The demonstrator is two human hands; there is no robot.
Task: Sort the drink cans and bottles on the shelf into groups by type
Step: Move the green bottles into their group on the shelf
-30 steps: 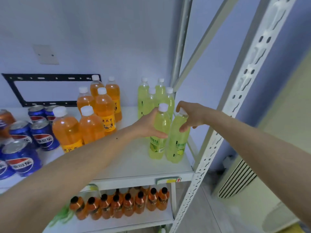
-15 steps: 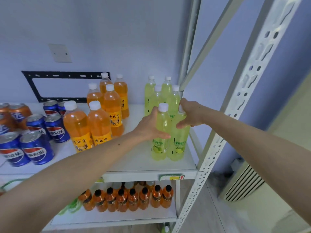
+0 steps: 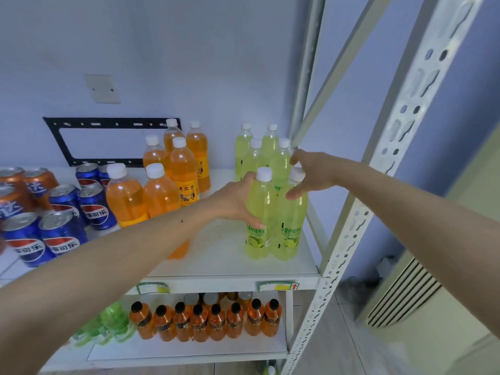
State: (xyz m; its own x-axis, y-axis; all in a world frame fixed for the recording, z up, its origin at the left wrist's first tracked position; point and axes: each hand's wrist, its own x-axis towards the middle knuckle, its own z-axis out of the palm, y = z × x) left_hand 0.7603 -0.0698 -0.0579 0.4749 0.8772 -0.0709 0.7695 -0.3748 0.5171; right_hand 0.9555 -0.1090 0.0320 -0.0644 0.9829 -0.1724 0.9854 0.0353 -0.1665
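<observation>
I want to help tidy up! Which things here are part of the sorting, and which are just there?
Part of the sorting:
- green bottles
- orange bottles
- blue cans
- orange cans
- top shelf

Just there:
- black bracket on the wall
- wall plate
- white ribbed unit
- lower-shelf bottles

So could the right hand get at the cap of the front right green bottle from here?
Probably yes: the right hand hangs open right beside that green bottle, whose white cap stands uncovered, nothing between them.
</observation>
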